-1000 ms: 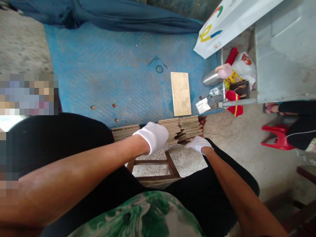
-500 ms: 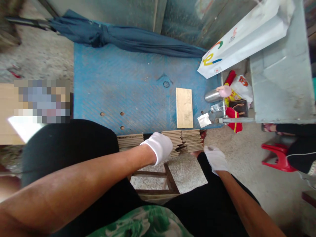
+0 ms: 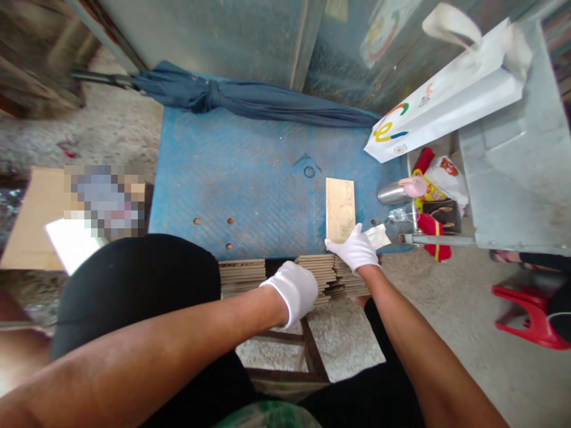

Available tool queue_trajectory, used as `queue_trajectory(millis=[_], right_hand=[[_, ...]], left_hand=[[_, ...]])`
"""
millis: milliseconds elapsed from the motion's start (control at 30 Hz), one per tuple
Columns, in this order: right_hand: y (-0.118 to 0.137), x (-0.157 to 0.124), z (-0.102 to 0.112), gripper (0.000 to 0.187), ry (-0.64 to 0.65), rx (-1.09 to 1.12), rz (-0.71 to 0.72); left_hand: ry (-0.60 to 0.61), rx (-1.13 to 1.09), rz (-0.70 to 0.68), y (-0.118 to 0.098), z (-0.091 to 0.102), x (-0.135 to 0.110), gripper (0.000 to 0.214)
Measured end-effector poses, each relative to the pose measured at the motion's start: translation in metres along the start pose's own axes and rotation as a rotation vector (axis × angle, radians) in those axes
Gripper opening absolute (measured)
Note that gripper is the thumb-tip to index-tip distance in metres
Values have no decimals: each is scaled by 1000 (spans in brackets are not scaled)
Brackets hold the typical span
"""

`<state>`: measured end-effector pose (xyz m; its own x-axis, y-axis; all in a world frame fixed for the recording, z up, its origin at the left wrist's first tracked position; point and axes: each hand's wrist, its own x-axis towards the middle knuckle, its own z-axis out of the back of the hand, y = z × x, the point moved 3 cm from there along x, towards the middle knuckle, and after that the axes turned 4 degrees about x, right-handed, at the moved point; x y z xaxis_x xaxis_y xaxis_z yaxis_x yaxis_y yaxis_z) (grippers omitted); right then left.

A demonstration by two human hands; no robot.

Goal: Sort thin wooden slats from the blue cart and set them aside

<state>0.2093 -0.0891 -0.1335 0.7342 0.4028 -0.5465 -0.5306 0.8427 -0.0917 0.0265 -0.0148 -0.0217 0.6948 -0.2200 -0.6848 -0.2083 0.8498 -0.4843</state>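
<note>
My right hand [image 3: 354, 249], in a white glove, reaches over the near end of a pale thin board [image 3: 340, 205] lying flat on the blue bench top [image 3: 250, 178]. Its thumb and forefinger are spread towards the board's two long edges. Below the bench edge, my left hand [image 3: 298, 291], also gloved, is curled and turned down beside stacked thin boards [image 3: 314, 270]; its fingers and anything in them are hidden. Another stack of boards [image 3: 242, 276] is left of it, and further boards [image 3: 350, 285] lie under my right wrist.
A folded dark blue umbrella [image 3: 267, 104] lies along the bench's back. A white paper bag [image 3: 441, 95], a steel flask [image 3: 392, 191] and a crumpled white paper [image 3: 377, 236] are at the right. A red stool [image 3: 521, 315] stands on the floor; a wooden frame [image 3: 314, 351] is below me.
My right hand has moved up and left from beside the stack onto the near end of the flat board. The left hand stays by the stacks. The whole view has shifted.
</note>
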Motion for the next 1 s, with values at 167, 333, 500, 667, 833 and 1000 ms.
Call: queue_trajectory(millis=[167, 333, 500, 667, 833, 1000], right_hand=[[3, 12, -20, 141, 109, -118, -120], [9, 12, -22, 139, 73, -111, -140], [12, 8, -18, 134, 21, -35, -128], [13, 9, -16, 137, 22, -21, -190], [15, 7, -17, 135, 2, 0, -200], [8, 8, -7, 126, 4, 7, -150]], left_hand=[[-18, -28, -16, 3, 0, 1, 27], [-5, -30, -31, 4, 2, -2, 29], [-1, -35, -18, 3, 4, -4, 29], [7, -34, -6, 0, 2, -3, 32], [2, -27, -7, -2, -2, 0, 31], [3, -26, -18, -1, -3, 3, 27]])
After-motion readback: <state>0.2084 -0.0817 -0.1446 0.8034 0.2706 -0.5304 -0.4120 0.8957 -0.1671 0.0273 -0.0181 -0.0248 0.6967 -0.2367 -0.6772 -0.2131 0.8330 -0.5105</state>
